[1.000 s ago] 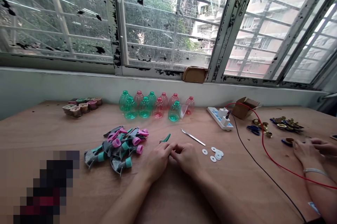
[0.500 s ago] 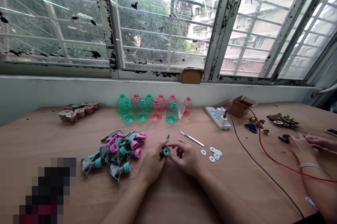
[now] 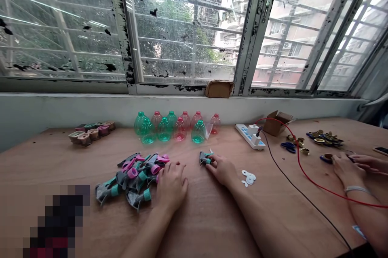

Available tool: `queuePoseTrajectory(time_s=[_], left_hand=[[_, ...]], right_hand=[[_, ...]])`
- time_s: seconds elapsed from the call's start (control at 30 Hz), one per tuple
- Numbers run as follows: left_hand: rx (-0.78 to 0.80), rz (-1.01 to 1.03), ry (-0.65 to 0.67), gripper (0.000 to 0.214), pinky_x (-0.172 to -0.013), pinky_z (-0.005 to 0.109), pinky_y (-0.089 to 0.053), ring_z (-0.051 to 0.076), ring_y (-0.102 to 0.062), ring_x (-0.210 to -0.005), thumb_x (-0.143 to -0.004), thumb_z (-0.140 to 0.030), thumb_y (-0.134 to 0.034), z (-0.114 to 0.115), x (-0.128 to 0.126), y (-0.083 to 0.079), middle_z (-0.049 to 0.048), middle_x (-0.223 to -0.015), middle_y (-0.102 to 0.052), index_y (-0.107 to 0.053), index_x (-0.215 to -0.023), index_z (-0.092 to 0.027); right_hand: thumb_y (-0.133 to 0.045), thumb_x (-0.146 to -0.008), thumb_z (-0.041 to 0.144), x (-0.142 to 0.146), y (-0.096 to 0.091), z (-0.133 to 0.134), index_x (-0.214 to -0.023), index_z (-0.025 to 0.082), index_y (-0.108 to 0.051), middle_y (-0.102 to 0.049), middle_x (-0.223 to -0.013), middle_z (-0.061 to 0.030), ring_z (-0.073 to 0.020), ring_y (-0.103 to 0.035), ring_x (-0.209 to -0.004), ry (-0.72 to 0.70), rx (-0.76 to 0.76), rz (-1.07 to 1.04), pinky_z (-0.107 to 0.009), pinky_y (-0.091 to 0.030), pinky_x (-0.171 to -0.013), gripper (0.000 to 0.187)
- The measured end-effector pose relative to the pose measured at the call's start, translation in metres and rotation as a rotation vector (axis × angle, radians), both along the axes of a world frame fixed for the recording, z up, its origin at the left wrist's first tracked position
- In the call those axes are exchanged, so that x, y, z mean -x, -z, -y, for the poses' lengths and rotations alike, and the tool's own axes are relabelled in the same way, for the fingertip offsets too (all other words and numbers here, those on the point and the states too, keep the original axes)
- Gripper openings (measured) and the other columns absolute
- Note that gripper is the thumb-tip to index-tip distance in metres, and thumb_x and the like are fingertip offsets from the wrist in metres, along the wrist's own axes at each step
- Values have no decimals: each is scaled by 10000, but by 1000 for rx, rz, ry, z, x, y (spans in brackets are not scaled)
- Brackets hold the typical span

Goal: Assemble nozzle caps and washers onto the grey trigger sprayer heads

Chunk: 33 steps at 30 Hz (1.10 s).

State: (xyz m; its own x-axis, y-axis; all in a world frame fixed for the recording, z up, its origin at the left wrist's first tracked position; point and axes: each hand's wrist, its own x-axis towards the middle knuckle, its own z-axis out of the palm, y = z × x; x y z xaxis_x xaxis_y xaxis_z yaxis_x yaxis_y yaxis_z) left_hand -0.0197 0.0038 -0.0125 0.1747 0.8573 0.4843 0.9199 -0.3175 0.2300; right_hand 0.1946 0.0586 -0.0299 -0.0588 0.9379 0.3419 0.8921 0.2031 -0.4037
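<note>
My right hand [image 3: 222, 169] is closed on the teal collar of a grey spray trigger head [image 3: 203, 158], low over the table right of the pile. My left hand [image 3: 172, 185] reaches the right edge of a pile of trigger heads [image 3: 130, 181], grey with teal or pink collars. Its fingers are stretched forward and apart, next to a pink collar; whether they touch it I cannot tell. White washers [image 3: 250, 178] lie to the right of my right wrist. The tweezers [image 3: 211, 151] are mostly hidden behind my right hand.
Green and red clear bottles [image 3: 164, 129] stand along the wall. A power strip [image 3: 249, 136] with red and black cables lies right of them, near a cardboard box [image 3: 275, 123]. At the far right, another person's hands [image 3: 348, 169] work beside brass-coloured parts [image 3: 325, 138].
My hands have moved apart. The right took the trigger head forward and right; the left let go of it and moved left to the pile.
</note>
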Motion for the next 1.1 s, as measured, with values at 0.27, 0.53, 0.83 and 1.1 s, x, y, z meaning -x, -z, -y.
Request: queuePoseTrajectory(time_s=[0.27,0.53,0.83,1.1], left_hand=[[90,-72,-172,306,-955,499,-334,309,-463,-1121,-801,-274,-531,-3,7,2,121,-1200,-571,-639,-1075,-192],[64,114,148,375,-1003,395,-375,247,-488,-1145,-763,-118,-521,-8,3,11,89,-1181,-561,-614,-1115,-207],[72,-114,-54,307,-969,467,-327,281,-478,-1167,-801,-179,-488,2,0,-2,107,-1193,-611,-642,-1065,-201],[179,16,151,386,-1017,461,-326,257,-492,-1184,-750,-106,-481,-1,-4,4,91,-1185,-612,-610,-1102,-199]], right_hand=[[-574,-846,408,-22,-1,-14,-1137,262,-634,-702,-996,-73,-247,-639,-934,193,68,48,-285,-420,-706,331],[-496,-886,340,-62,2,-15,-1102,208,-658,-690,-1068,-77,-231,-617,-984,201,37,34,-278,-426,-776,301],[-522,-851,226,-78,5,-25,-1055,188,-706,-679,-1077,-105,-219,-600,-1037,240,116,75,-259,-410,-864,278],[-716,-658,278,-91,-19,1,-786,204,-741,-715,-778,-25,-164,-644,-697,-3,358,-5,-215,-429,-580,150]])
